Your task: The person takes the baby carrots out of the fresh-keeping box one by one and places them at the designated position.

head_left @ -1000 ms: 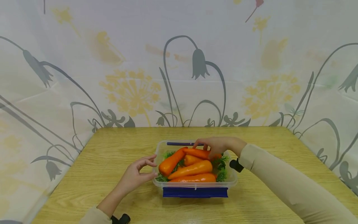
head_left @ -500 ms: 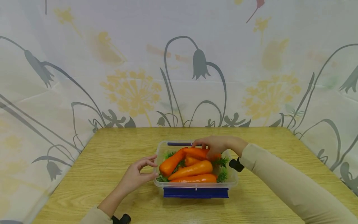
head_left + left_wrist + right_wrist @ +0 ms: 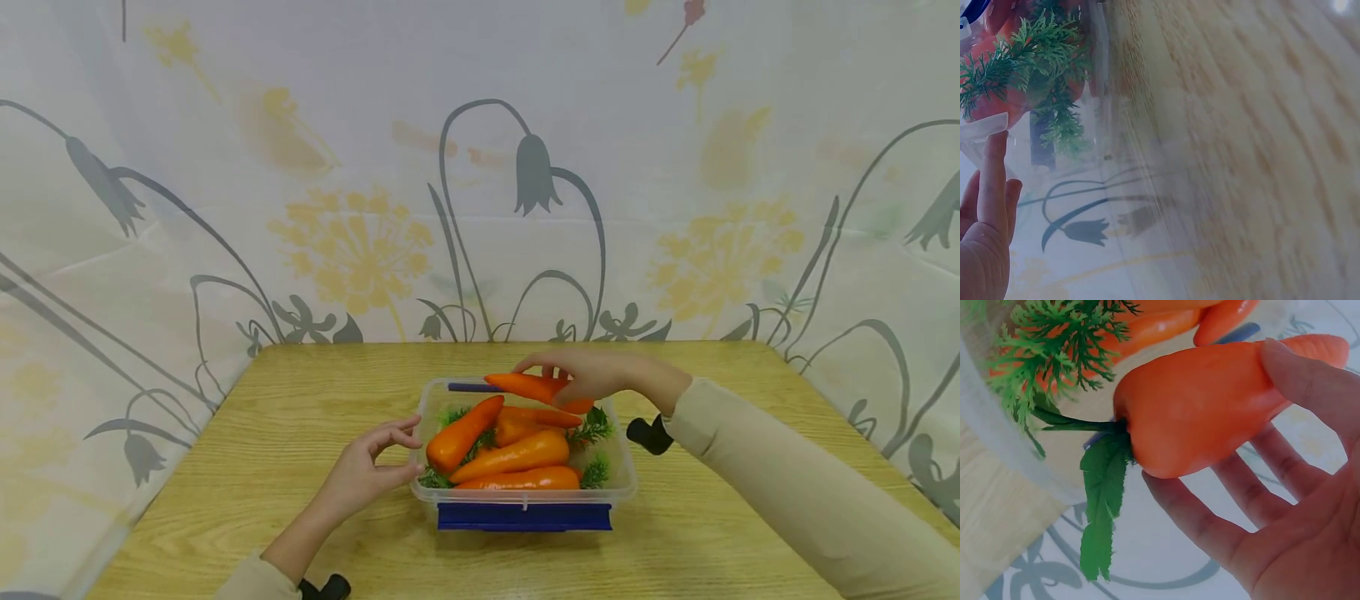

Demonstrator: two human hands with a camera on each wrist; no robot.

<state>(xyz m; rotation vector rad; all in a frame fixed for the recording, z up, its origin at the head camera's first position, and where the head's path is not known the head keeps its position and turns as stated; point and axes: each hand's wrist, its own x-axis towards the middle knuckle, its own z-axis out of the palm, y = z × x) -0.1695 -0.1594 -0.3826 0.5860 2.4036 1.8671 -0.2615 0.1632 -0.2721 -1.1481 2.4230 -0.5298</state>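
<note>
Here, one raised carrot is pinched by the right hand; the box, touched by the spread left hand, is crowded with other carrots and greenery.

Orange carrot above clear box

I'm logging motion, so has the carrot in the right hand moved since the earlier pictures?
Yes, upward: in the head view, the carrot in the right hand now overlaps the back blue latch of the plastic container; before, it lay below it.
</note>
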